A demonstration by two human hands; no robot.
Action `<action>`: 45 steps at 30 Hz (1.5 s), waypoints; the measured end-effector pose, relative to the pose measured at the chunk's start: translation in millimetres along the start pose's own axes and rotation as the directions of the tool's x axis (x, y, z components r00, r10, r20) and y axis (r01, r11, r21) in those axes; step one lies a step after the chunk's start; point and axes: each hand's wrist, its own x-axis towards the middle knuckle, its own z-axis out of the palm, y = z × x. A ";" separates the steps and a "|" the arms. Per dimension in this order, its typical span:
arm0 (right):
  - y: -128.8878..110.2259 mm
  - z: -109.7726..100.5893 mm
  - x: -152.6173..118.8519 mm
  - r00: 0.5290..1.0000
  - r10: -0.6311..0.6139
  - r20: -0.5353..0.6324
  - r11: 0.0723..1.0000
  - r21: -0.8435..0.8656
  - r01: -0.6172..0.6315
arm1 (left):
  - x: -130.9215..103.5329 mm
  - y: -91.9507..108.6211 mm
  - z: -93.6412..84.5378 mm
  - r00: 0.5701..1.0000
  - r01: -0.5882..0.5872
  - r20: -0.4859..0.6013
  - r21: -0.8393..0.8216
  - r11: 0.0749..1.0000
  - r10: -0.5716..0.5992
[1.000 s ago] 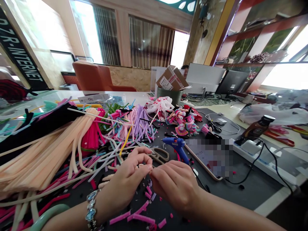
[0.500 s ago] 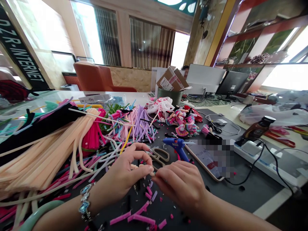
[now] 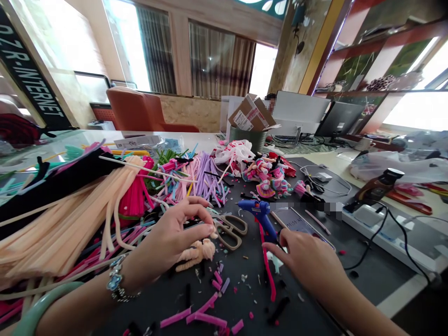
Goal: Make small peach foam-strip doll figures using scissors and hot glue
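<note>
My left hand [image 3: 187, 231] pinches a small peach fuzzy figure [image 3: 201, 252], which hangs below its fingertips over the dark mat. My right hand [image 3: 303, 254] is at the handle of the blue glue gun [image 3: 261, 214], with its fingers curled on the grip. The glue gun's nozzle points left. Between the hands lie beige-handled scissors [image 3: 231, 231]. A red fuzzy stem [image 3: 268, 268] lies by the gun, and a phone [image 3: 301, 224] is partly hidden behind my right hand.
Peach stems [image 3: 70, 224] and purple stems [image 3: 208, 179] heap on the left. Finished colourful pieces [image 3: 268, 177] sit behind the gun. A power strip [image 3: 392, 238] and a dark bottle [image 3: 378, 186] stand right. Pink offcuts [image 3: 210, 319] lie in front.
My right hand has left the peach piece and moved right to the glue gun. My left hand still holds the piece, now more visible. The glue gun has barely shifted.
</note>
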 end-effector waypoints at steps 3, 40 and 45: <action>18.7 2.5 19.0 0.998 0.029 0.056 0.988 0.153 -0.037 | 1.2 -0.2 -1.2 1.000 -0.008 -0.016 -0.033 0.999 0.008; -1.8 26.2 34.6 0.926 -0.362 -0.102 0.273 0.939 0.210 | 16.4 -7.1 -11.6 0.990 0.038 -0.131 -0.106 0.994 -0.052; 0.2 27.9 30.7 0.908 -0.402 -0.121 0.221 0.949 0.224 | 17.8 -8.3 -9.7 0.991 0.039 -0.123 -0.100 0.994 -0.051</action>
